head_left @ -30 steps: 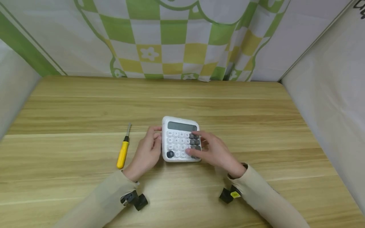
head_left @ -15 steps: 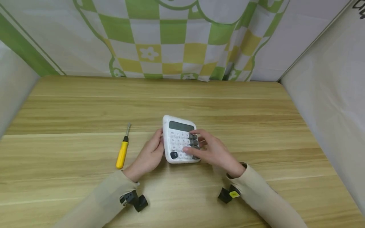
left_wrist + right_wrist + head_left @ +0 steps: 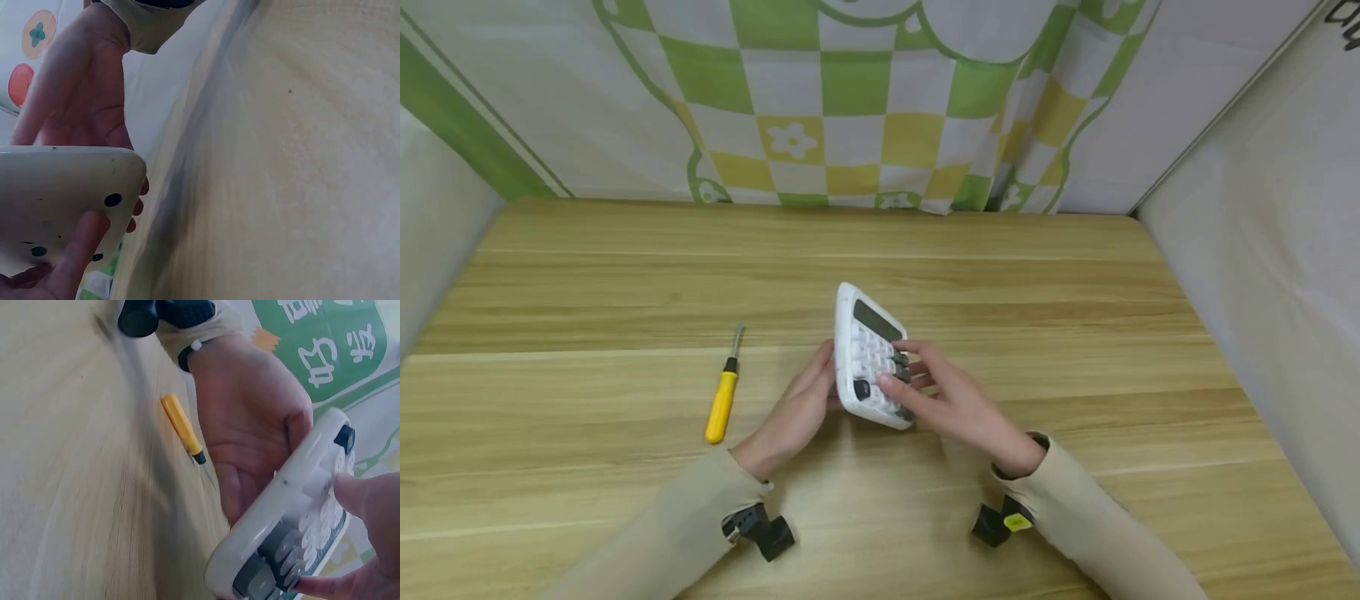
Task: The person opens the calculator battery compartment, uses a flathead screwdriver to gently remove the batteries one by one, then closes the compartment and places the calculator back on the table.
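A white calculator (image 3: 846, 350) with white, grey and black keys stands tilted between both hands, its left side raised. My left hand (image 3: 793, 417) holds it from behind on the left. In the left wrist view one finger (image 3: 78, 256) presses the calculator's plain back (image 3: 37, 187), near dark round spots. My right hand (image 3: 962, 412) grips the right side, its thumb (image 3: 356, 490) and a fingertip on the key face. The left palm (image 3: 250, 412) faces the back in the right wrist view. Some left fingers are hidden behind the calculator.
A screwdriver (image 3: 722, 404) with a yellow handle lies on the wooden table (image 3: 625, 283), left of the left hand. Behind the table hangs a green, yellow and white checked cloth (image 3: 850, 92). White walls border both sides.
The calculator has turned from facing up to a steep tilt, its left edge rising and its face swinging rightward. The left fingers have moved farther behind it. The screwdriver stays put.
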Available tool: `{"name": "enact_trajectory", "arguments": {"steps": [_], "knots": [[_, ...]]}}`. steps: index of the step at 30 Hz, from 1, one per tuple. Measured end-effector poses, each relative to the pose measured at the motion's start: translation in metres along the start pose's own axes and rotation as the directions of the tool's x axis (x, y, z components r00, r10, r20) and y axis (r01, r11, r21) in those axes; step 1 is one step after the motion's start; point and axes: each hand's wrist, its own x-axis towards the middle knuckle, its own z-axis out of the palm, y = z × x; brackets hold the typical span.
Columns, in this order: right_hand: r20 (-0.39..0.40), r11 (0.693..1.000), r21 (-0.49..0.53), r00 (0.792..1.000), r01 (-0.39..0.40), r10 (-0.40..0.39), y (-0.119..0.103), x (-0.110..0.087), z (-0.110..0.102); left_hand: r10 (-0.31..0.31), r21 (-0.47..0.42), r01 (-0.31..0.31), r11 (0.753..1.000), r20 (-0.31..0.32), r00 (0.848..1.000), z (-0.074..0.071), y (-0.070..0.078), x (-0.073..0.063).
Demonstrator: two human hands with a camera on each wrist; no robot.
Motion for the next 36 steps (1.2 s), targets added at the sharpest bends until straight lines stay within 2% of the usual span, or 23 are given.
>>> {"name": "enact_trajectory", "arguments": {"steps": [6, 14, 20, 25, 30, 36], "knots": [[0.006, 1.000, 0.025, 1.000, 0.017, -0.017, -0.004, -0.001, 0.002, -0.005, -0.015, 0.006, 1.000, 0.063, 0.998, 0.003, -0.003, 0.001], [0.016, 0.998, 0.064, 1.000, 0.026, -0.027, -0.013, -0.002, 0.007, -0.062, -0.118, 0.079, 0.990, 0.141, 0.988, 0.006, 0.000, 0.005], [0.021, 0.997, 0.065, 0.999, 0.030, -0.031, -0.015, -0.002, 0.008, -0.076, -0.171, 0.096, 0.981, 0.121, 0.990, 0.008, -0.001, 0.007], [0.008, 0.996, 0.067, 0.998, 0.058, -0.059, -0.017, -0.003, 0.006, -0.109, -0.165, 0.122, 0.979, 0.088, 0.990, 0.008, -0.001, 0.007], [0.030, 0.985, 0.153, 0.996, 0.084, -0.090, -0.018, -0.003, 0.005, -0.135, -0.120, 0.141, 0.983, 0.053, 0.989, 0.005, -0.001, 0.006], [0.043, 0.968, 0.236, 0.994, 0.083, -0.096, -0.016, -0.003, 0.005, -0.131, -0.082, 0.135, 0.987, 0.047, 0.990, 0.003, -0.002, 0.007]]}}
